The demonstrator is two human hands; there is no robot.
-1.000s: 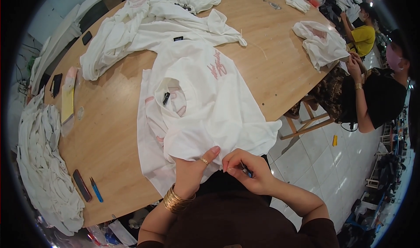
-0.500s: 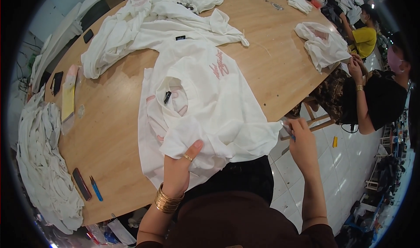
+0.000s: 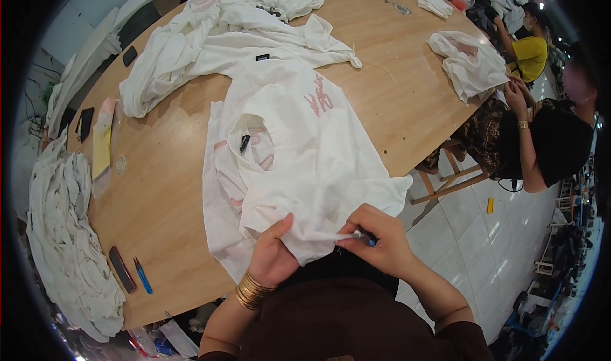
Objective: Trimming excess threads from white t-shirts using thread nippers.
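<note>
A white shirt [image 3: 305, 145] with pink lettering on its chest is spread over the near table edge, its neck opening and dark label showing. My left hand [image 3: 275, 253], wearing gold bangles, is closed on a fold of the shirt, thumb on top. Close by, my right hand [image 3: 379, 240] pinches a stretched edge of the cloth between thumb and fingers. A small tool with blue and metal parts [image 3: 368, 239] pokes out of that hand; most of it is hidden by the fingers.
White garments lie heaped at the far side [image 3: 254, 27] and in a stack [image 3: 63, 234] at the left. Blue thread snips [image 3: 142, 276], a dark red phone-like object [image 3: 121, 269] and a yellow pad [image 3: 102, 148] rest on the table [image 3: 159, 202]. A co-worker [image 3: 547, 138] sits at right, handling another white garment [image 3: 468, 65].
My right hand has come left and down from the shirt's right corner to beside my left hand, and now pinches the cloth. My left hand has shifted slightly right and down.
</note>
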